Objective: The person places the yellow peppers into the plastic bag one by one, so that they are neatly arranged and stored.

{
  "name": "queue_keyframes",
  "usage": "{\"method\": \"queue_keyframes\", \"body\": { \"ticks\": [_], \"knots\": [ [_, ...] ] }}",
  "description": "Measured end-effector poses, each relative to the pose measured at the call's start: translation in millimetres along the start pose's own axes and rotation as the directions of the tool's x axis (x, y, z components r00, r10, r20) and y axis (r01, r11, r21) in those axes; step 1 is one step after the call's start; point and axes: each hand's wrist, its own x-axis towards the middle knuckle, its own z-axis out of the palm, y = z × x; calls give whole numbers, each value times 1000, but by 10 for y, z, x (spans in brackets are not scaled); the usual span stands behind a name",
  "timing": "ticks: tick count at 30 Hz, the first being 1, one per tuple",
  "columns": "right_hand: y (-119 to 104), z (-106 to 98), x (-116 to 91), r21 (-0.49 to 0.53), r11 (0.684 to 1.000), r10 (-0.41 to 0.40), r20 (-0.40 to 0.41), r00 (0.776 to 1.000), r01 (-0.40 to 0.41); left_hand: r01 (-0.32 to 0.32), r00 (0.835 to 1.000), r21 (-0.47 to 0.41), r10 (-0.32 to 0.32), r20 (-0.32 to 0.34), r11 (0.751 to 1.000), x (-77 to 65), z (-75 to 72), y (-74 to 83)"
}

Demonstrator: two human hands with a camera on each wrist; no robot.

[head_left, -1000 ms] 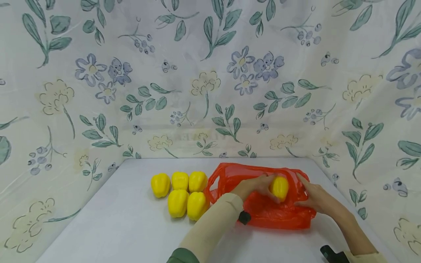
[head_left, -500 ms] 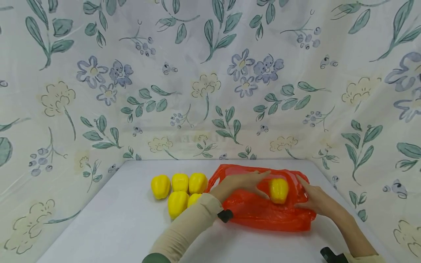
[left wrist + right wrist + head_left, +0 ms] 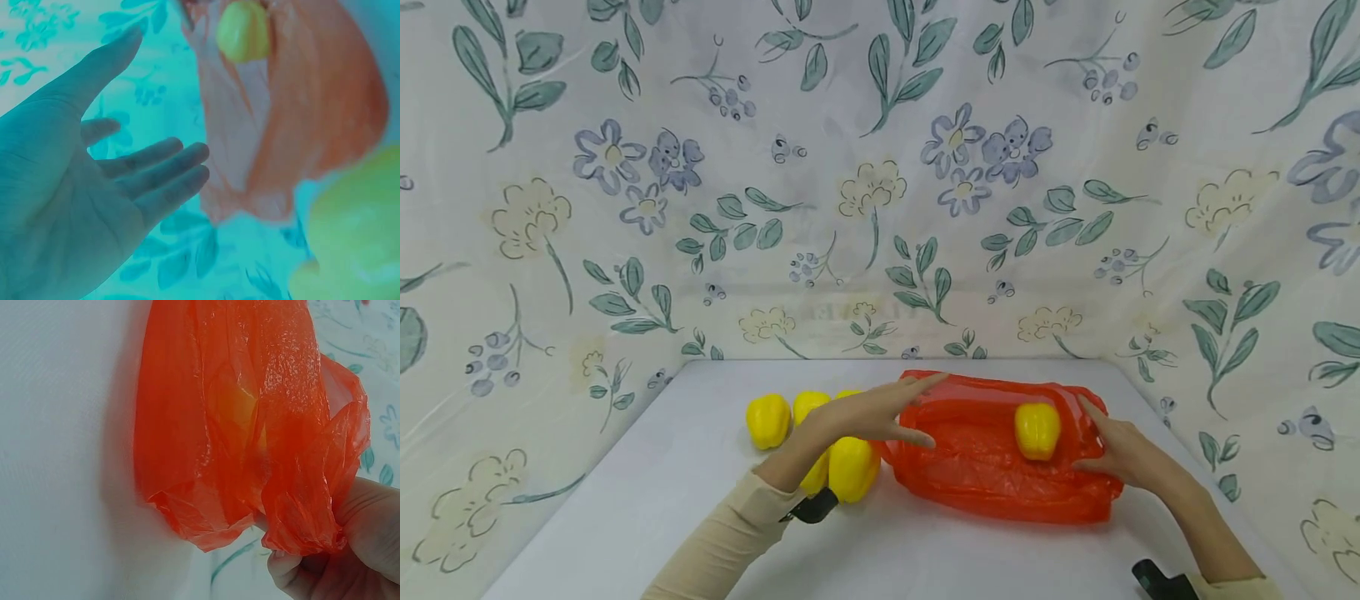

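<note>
A red plastic bag (image 3: 970, 479) lies on the white table, its mouth spread wide. One yellow bell pepper (image 3: 1037, 432) sits inside, toward the bag's right end. My right hand (image 3: 1118, 450) grips the bunched plastic at that end; the right wrist view shows fingers and thumb (image 3: 375, 519) pinching it, with the pepper glowing yellow through the film. My left hand (image 3: 876, 414) holds nothing and hovers between the bag's left end and a group of yellow bell peppers (image 3: 852, 471), partly covering them. Its fingers are extended and spread, palm bare in the left wrist view.
The other peppers, such as the leftmost one (image 3: 768, 421), stand close together left of the bag. A floral cloth (image 3: 865, 208) rises behind and beside the table (image 3: 625, 508). Black camera mounts sit at both wrists.
My left hand has let go of the pepper in the bag and moved left toward the loose peppers. The right hand has stayed at the bag's right end.
</note>
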Motion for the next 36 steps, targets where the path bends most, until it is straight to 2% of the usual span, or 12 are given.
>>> {"method": "queue_keyframes", "body": {
  "ticks": [5, 11, 17, 22, 36],
  "knots": [
    [5, 7, -4, -6, 1000, 6, -2, 1000, -6, 60, 994, -21, -61, -92, 998, -393, -2, -247],
    [-4, 13, -6, -5, 1000, 5, 0, 1000, -5, 106, 968, -59, -117, -220, 993, -848, 11, -516],
    [-13, 17, 5, 6, 1000, 13, -2, 1000, -13, 163, 944, -56, -172, -281, 985, -1190, 33, -751],
    [-16, 9, -8, -8, 1000, 2, 3, 1000, -2, 195, 931, -34, -195, -309, 980, -1321, 79, -930],
    [3, 2, -20, -11, 1000, 5, 7, 1000, -5, 181, 948, -1, -175, -265, 983, -1377, 208, -1193]
  ]
}}
